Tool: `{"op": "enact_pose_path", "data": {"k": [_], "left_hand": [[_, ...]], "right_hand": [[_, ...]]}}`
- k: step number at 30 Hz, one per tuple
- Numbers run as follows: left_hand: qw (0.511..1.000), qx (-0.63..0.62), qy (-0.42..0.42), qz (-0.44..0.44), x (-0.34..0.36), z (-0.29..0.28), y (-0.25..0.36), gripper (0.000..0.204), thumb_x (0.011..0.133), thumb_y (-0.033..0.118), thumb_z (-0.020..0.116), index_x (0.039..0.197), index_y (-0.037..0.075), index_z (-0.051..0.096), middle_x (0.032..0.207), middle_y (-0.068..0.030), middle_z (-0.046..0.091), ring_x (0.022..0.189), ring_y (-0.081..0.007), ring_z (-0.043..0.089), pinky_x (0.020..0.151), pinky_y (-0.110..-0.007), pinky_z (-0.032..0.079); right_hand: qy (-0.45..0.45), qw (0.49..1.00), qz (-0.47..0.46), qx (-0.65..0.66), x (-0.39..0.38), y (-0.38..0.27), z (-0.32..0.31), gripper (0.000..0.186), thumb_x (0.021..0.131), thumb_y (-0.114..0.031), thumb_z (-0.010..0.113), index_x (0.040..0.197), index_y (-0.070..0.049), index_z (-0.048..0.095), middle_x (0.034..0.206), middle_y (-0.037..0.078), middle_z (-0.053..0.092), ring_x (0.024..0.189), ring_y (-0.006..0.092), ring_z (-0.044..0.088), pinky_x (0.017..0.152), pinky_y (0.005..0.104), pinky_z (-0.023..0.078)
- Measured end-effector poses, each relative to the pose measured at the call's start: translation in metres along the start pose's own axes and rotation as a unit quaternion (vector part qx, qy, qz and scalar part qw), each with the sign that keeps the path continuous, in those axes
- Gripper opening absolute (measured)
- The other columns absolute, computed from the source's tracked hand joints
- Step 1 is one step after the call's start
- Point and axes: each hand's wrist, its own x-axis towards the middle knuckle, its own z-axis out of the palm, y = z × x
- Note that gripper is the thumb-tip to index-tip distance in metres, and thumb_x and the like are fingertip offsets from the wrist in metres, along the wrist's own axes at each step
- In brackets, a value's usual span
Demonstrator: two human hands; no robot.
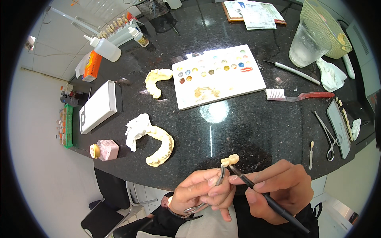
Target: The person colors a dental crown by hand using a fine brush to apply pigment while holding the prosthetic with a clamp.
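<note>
Near the table's front edge, my left hand (204,192) is closed on metal locking forceps (220,176). Their tips hold a small cream-coloured dental bridge (231,159) of joined tooth shapes. My right hand (283,188) pinches a thin paintbrush (278,206) with a black handle. The brush tip points up and left, right beside the bridge; whether it touches cannot be made out. A fingertip of the right hand meets the left fingers. Farther off lies a white palette (238,88) with several coloured paint wells and brown smears.
Two yellowish dental models, a far one (158,79) and a near one (164,147) beside crumpled tissue (137,129), lie left. A white box (99,107) and pink jar (108,150) stand beyond. Rightward are a toothbrush (303,96), scissor-handled tool (329,139), shade guide (337,129) and plastic cup (305,47).
</note>
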Motion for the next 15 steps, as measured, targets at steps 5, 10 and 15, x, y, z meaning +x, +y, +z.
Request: {"op": "enact_pose_path", "data": {"k": [5, 10, 15], "left_hand": [[0.999, -0.02, 0.029, -0.001, -0.002, 0.005, 0.001, 0.032, 0.089, 0.026, 0.031, 0.09, -0.003, 0.044, 0.058, 0.0001, 0.03, 0.055, -0.0123, 0.039, 0.059, -0.034, 0.052], [0.999, 0.013, 0.04, -0.021, 0.0, 0.008, 0.003, 0.028, 0.09, 0.027, 0.03, 0.071, 0.007, 0.036, 0.055, 0.0008, 0.03, 0.055, -0.012, 0.038, 0.058, -0.033, 0.052], [0.999, 0.018, 0.039, -0.028, 0.0, 0.007, 0.004, 0.029, 0.09, 0.027, 0.03, 0.072, 0.006, 0.038, 0.055, 0.0006, 0.03, 0.055, -0.0121, 0.039, 0.058, -0.034, 0.052]], "right_hand": [[-0.038, 0.999, 0.005, -0.019, 0.003, 0.0, -0.003, 0.023, 0.067, 0.005, 0.062, 0.082, 0.003, 0.044, 0.077, 0.022, 0.056, 0.071, 0.0248, 0.063, 0.061, 0.0267, 0.053], [-0.047, 0.999, 0.007, 0.021, 0.001, -0.001, -0.004, 0.021, 0.069, 0.006, 0.059, 0.083, 0.003, 0.043, 0.077, 0.022, 0.055, 0.074, 0.026, 0.062, 0.064, 0.0278, 0.053], [0.039, 0.998, 0.006, 0.057, -0.002, 0.003, 0.007, 0.019, 0.07, 0.006, 0.058, 0.083, 0.003, 0.043, 0.077, 0.021, 0.055, 0.075, 0.026, 0.062, 0.064, 0.027, 0.053]]}}
